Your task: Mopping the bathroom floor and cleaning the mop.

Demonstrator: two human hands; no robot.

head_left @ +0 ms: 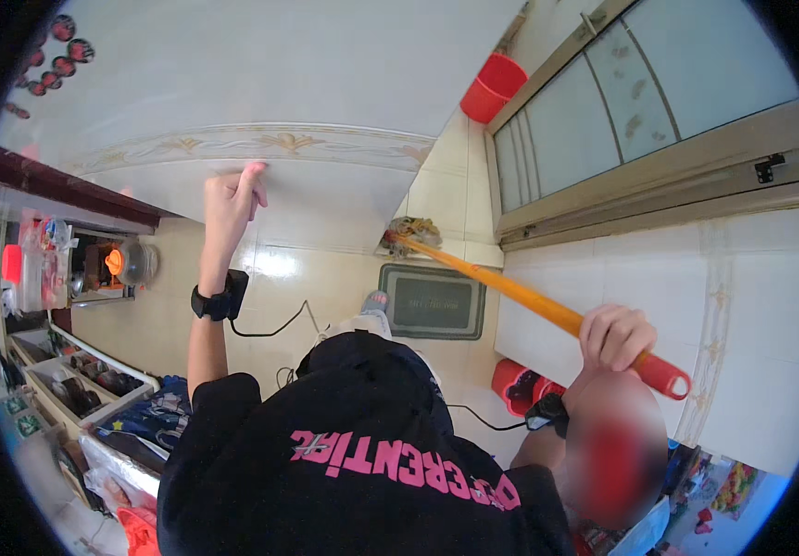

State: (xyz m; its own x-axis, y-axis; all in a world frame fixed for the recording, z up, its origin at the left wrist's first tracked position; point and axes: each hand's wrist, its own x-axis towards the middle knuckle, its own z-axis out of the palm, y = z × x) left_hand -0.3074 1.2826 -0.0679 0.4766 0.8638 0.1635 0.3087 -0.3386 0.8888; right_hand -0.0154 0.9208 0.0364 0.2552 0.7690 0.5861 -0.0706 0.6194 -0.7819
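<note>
Crowding round the mop (pixel 524 301) are several things on and along the cream-tiled floor (pixel 172 315). Its head lies at the foot of the white wall (pixel 334 195), by the wall's corner, and a dark green mat (pixel 432 301) sits just beyond it on the near side. A slippered foot (pixel 376 302) rests at the mat's left edge. Past the corner stands a red bucket (pixel 492 91), close to a sliding door (pixel 640 97) with frosted panes in a tan frame. A red basin (pixel 513 385) stands below the handle, against the right-hand wall. To the left, well apart from the mop, are a round jar with an orange top (pixel 131 264) and pale trays (pixel 75 385) full of utensils. Thin black cables run from the devices on both wrists.

The mop has a smooth orange handle ending in a red cap with a hanging hole; its head is a small, matted clump of greyish-brown strands. The right hand (pixel 614 335) is wrapped round the handle near that cap. The left hand (pixel 235 195) is loosely clenched, with nothing seen in it, before the wall's patterned border; whether its fingertips touch the tiles is hard to tell.
</note>
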